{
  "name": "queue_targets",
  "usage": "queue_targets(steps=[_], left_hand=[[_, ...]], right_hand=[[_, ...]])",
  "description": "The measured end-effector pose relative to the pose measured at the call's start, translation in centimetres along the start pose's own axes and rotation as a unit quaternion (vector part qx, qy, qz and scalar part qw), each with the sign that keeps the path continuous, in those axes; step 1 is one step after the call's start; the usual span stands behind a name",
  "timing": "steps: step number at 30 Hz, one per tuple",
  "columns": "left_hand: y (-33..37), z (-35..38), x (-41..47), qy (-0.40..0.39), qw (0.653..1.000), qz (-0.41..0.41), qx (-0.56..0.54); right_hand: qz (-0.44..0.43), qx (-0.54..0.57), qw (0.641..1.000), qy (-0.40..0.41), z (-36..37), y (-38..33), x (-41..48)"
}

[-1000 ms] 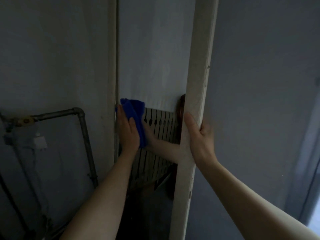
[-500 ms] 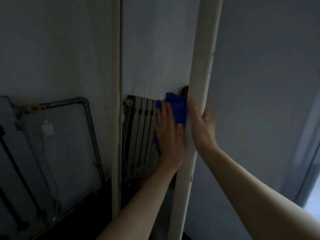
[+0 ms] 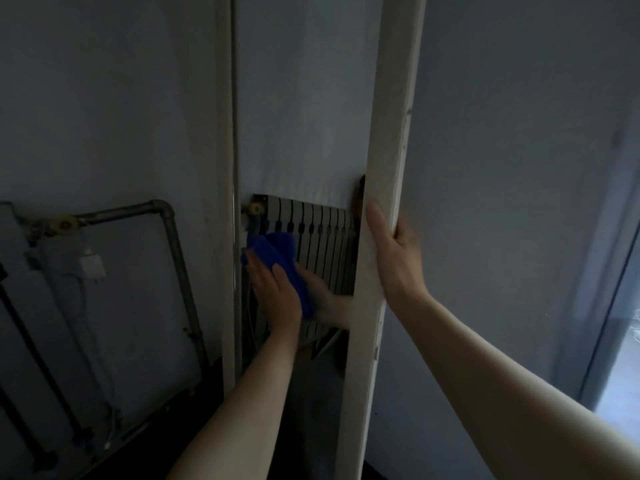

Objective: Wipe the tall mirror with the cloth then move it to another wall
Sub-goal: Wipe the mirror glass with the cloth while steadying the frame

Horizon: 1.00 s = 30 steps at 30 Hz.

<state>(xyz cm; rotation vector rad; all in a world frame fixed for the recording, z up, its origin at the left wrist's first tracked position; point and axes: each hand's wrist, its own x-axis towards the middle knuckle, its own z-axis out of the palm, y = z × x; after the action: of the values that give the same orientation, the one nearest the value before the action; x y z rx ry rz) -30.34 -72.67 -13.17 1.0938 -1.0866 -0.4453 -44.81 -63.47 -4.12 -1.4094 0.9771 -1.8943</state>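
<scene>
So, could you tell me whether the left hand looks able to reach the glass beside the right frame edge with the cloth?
Probably yes. The left hand presses the blue cloth near the mirror's left side, and the glass between it and the right hand on the frame shows nothing in the way.

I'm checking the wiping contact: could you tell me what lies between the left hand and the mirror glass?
In the head view, the blue cloth lies between the left hand and the mirror glass.

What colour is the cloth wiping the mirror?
Bright blue. The cloth shows best in the head view.
</scene>
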Motion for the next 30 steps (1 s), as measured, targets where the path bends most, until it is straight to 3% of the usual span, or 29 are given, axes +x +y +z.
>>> queue_targets(steps=[3,7,9,15,19,23,30], left_hand=[[1.5,0.1,-2.5,-0.045,0.998,0.006,-0.033],[4.2,1.3,-8.0,-0.135,0.981,0.131,-0.045],[4.6,1.8,-9.0,-0.144,0.97,0.196,0.011],[2.9,1.7,-4.6,-0.131,0.957,0.254,0.057],[0.5,1.0,1.6,-0.07,0.978,0.19,0.059],[-4.5,-1.7,6.9,-0.014,0.996,0.067,0.062],[-6.4,-1.9,5.0,0.009,0.998,-0.002,0.061]], right_hand=[[0.049,-0.007,0.999,-0.015,-0.3,2.0,-1.9],[0.124,0.024,0.992,-0.019,-0.1,3.5,-3.5],[0.116,0.022,0.993,-0.001,0.0,3.8,-3.3],[0.122,0.006,0.992,0.013,0.5,3.9,-3.2],[0.115,0.003,0.993,0.018,0.4,3.6,-3.3],[0.111,0.006,0.994,0.019,0.2,3.8,-3.1],[0.1,-0.007,0.995,0.029,0.3,3.9,-3.2]])
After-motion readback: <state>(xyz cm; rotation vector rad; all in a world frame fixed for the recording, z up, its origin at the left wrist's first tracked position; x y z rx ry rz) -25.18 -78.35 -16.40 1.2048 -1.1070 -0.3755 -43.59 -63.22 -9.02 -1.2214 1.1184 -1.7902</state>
